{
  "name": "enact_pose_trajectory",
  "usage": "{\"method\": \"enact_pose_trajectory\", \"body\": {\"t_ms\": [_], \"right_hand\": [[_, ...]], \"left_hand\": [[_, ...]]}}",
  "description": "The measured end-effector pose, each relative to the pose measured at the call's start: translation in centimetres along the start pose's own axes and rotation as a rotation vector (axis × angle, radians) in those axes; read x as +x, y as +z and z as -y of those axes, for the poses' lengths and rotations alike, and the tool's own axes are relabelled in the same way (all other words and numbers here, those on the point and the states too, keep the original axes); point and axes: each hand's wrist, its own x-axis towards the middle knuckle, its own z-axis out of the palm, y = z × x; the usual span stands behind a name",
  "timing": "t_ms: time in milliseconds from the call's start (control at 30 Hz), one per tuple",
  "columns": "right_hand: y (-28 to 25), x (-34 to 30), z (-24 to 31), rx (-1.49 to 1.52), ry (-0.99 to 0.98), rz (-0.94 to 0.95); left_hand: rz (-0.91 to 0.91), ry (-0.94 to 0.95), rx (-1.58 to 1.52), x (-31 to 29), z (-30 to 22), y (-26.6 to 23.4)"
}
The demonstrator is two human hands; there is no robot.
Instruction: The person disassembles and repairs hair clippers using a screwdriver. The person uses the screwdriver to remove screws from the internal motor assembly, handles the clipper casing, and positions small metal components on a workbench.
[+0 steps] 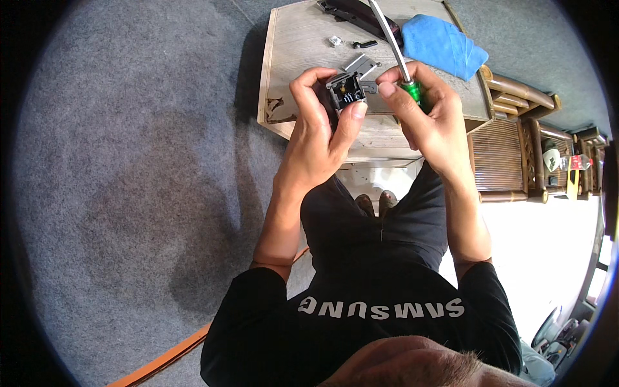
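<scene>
My left hand (313,145) is closed around a small black boxy device (347,91). Its exposed end faces up and shows metal pins and a yellowish piece inside. A screwdriver (391,39) with a green handle is gripped in my right hand (435,122). The shaft points up and away, and its tip runs out of the top of the picture, apart from the device. Just beyond my hands, flat silver metal plates (362,65) lie on the wooden table (290,48).
Farther back on the table are a small black lever-like part (365,44), a small clear piece (335,40), a long dark object (361,19) and a blue cloth (442,48). Bamboo furniture (500,151) stands at the right, bearing a bottle (576,162). Grey carpet (135,161) covers the left.
</scene>
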Motion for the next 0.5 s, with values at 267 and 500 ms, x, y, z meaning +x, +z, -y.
{"method": "enact_pose_trajectory", "body": {"t_ms": [267,500], "right_hand": [[1.6,3.8,-1.1,0.226,0.1,-0.005],[2.9,6.4,-2.9,-0.082,-0.171,0.011]], "left_hand": [[0.067,-0.482,-0.284,5.1,0.3,-1.8],[0.06,-0.71,-0.506,6.3,3.1,-2.5]]}}
